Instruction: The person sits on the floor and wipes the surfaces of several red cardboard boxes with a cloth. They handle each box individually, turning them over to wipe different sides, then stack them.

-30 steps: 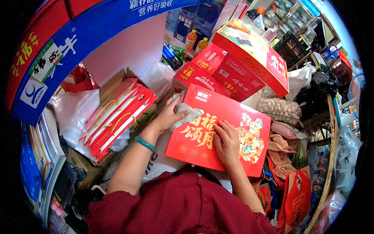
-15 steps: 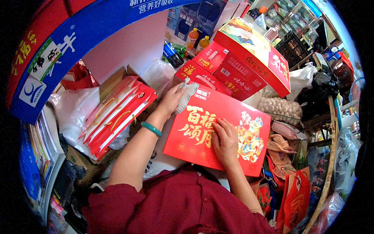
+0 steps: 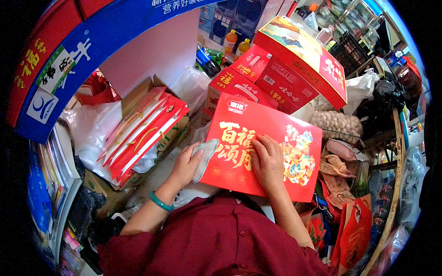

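Note:
A flat red gift box (image 3: 271,126) with gold lettering and a colourful printed figure lies in front of me. My left hand (image 3: 185,165), with a green bangle on its wrist, is closed on a folded grey-white cloth (image 3: 205,158). It presses the cloth against the box's left edge. My right hand (image 3: 268,161) rests on the top of the box near its middle, fingers stretched out and slightly bent, holding nothing.
Behind the box stand stacked red cartons (image 3: 251,83) with a larger gift box (image 3: 306,50) on top. Red paper bags (image 3: 147,133) fill a carton at left. A netted bag of pale round items (image 3: 338,125) sits at right. Drink bottles (image 3: 229,42) stand at the back.
My left hand has drawn the cloth down toward me, from the box's far left corner along its left edge. My right hand stays on the box top.

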The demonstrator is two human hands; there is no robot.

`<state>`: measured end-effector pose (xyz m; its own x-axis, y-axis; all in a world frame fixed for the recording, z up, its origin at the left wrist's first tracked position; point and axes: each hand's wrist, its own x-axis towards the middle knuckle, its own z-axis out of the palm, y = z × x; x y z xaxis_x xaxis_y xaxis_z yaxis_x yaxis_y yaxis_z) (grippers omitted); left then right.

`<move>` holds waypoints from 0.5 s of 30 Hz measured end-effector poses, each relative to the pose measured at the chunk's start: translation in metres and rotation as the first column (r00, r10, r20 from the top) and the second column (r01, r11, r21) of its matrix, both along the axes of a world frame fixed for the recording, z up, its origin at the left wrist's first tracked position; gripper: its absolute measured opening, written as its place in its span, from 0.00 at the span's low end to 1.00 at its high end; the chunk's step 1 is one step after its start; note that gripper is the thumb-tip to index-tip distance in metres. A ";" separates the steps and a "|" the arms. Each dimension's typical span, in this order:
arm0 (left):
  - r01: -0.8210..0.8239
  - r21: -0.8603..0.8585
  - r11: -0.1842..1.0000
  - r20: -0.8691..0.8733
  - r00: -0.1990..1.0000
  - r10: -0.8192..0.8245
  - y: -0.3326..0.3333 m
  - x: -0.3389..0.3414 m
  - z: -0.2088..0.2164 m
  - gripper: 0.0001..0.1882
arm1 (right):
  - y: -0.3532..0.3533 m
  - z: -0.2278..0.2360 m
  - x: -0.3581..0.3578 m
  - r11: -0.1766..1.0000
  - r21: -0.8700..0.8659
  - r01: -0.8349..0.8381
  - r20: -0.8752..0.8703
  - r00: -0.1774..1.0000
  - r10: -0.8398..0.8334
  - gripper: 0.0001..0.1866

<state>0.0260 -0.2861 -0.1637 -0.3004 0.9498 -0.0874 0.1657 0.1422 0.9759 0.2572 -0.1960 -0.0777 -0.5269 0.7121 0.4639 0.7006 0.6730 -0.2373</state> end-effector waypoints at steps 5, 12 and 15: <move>0.107 -0.157 0.982 -0.096 0.988 -0.123 -0.048 -0.004 0.012 0.19 | -0.003 0.000 0.001 1.000 -0.001 -0.029 0.021 0.999 0.029 0.15; 0.041 -0.051 0.998 0.381 0.924 -0.019 -0.059 -0.032 0.117 0.16 | -0.001 -0.004 0.006 1.000 0.004 -0.017 -0.015 1.000 0.017 0.16; -0.158 0.124 0.980 0.491 0.867 0.078 -0.031 -0.014 0.126 0.19 | -0.005 0.008 0.005 0.996 -0.057 -0.068 -0.120 0.991 0.061 0.20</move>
